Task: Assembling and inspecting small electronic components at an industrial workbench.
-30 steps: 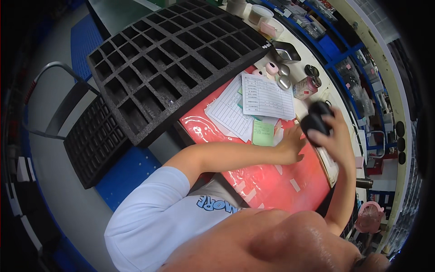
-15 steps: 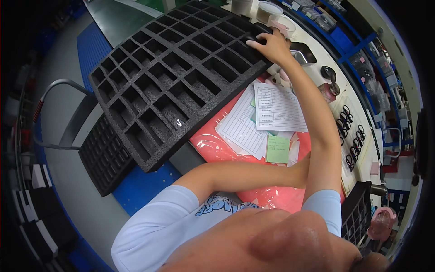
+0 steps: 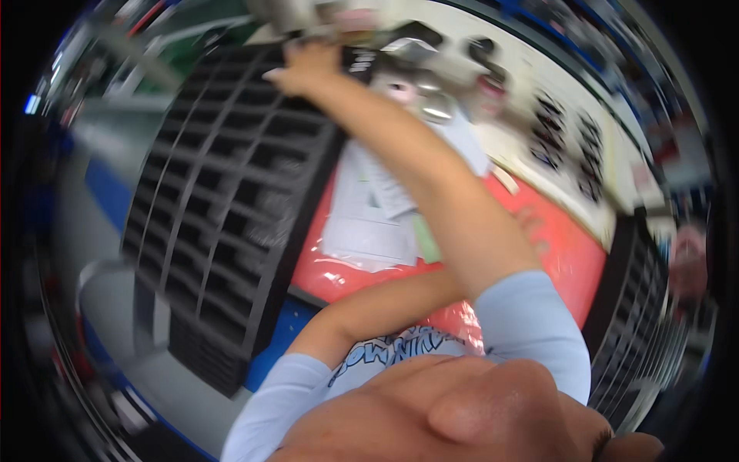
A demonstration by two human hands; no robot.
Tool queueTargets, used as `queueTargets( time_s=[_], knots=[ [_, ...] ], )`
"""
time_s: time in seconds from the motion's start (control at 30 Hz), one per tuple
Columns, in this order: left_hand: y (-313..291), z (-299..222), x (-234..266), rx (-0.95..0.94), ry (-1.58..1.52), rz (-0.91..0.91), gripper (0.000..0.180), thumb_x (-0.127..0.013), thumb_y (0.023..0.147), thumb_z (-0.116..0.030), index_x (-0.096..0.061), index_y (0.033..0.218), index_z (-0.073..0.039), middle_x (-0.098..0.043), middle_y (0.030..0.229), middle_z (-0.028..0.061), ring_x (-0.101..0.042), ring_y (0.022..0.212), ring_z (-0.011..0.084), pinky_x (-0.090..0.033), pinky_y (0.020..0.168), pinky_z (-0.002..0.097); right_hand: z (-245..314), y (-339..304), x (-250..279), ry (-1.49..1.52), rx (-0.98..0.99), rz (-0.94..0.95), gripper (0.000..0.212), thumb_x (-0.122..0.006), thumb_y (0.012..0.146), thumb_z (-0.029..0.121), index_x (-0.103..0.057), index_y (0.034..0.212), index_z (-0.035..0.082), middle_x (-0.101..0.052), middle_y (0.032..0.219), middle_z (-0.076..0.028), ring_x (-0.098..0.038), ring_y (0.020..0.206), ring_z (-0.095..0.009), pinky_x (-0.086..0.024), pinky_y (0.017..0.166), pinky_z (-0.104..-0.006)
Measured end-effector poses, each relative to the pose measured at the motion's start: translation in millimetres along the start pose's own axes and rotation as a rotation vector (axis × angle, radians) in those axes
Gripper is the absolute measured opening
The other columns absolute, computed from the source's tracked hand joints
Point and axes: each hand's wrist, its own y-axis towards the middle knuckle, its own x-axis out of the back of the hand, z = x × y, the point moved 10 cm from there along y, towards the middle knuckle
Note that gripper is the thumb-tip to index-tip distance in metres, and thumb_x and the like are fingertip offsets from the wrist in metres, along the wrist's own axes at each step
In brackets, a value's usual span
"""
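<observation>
My right arm reaches far to the left, and my right hand (image 3: 312, 68) is over the far right part of a large black foam tray (image 3: 231, 165). Its thumb and fingers are smeared by motion, so I cannot tell whether they hold anything. The tray has many rectangular compartments and slants across the left side. My left forearm passes beneath the right arm. Beyond it, my left hand (image 3: 531, 229) shows blurred above the red mat (image 3: 573, 250), its fingers apart and nothing visible in them. Printed sheets (image 3: 366, 231) lie on the mat beside the tray.
Several black looped parts (image 3: 548, 131) lie in rows on the white worktop at right. A black grid tray (image 3: 631, 285) stands at the right edge. A metal dish (image 3: 436, 106) and a small dark container (image 3: 416, 35) sit near the far end. Another foam tray (image 3: 204, 350) is lower left.
The view has swung, so the tray and right hand appear farther left. My left hand, hidden before, now shows past my right arm. The right hand remains at the tray's far part.
</observation>
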Motion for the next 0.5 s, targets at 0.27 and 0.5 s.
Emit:
queueTargets(
  time_s=[0.27, 0.5],
  knots=[
    [-6, 40, -40, 0.469, -0.546, 0.254, 0.032, -0.068, 0.075, -0.019, -0.061, 0.103, -0.004, -0.047, 0.127, 0.0183, -0.045, 0.119, 0.0343, -0.041, 0.094, 0.0433, -2, -119, 98, 0.58, 0.54, -0.062, 0.047, -0.056, 0.085, 0.038, -0.057, 0.12, 0.006, -0.06, 0.111, -0.019, -0.056, 0.109, -0.034, -0.036, 0.1, -0.0491],
    [11, -14, -21, -0.046, -0.166, 0.094, 0.02, -0.066, 0.072, -0.004, -0.066, 0.092, -0.005, -0.06, 0.098, 0.016, -0.054, 0.1, 0.0339, -0.044, 0.085, 0.042, -265, -356, 264, -0.03, 0.229, -0.099, 0.032, -0.066, 0.079, 0.018, -0.062, 0.11, 0.009, -0.064, 0.094, -0.011, -0.063, 0.086, -0.032, -0.052, 0.073, -0.0389]
  ],
)
